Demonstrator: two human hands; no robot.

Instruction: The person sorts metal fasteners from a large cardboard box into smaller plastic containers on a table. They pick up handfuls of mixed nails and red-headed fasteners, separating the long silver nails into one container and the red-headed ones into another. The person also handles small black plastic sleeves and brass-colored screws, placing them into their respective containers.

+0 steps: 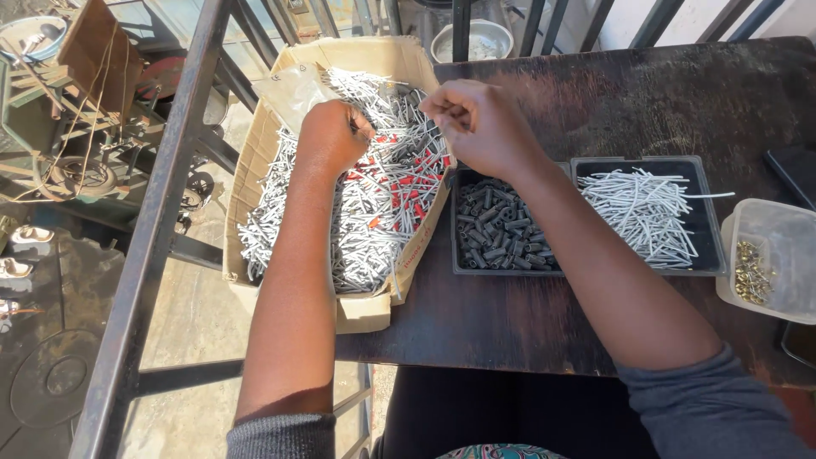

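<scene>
While left hand [333, 134] sits fisted in cardboard box [255, 161] of grey wire pieces [374, 212], contents of fist hidden, right hand [476, 123] pinches thin piece above box edge; black two-compartment tray [568, 170] beside.

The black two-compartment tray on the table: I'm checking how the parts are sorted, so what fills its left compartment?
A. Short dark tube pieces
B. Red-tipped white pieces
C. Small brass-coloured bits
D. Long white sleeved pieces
A: in the black tray, the left compartment holds short dark tube pieces, while the long white pieces lie in the right one and the brass-coloured bits sit in a separate clear container.
</scene>
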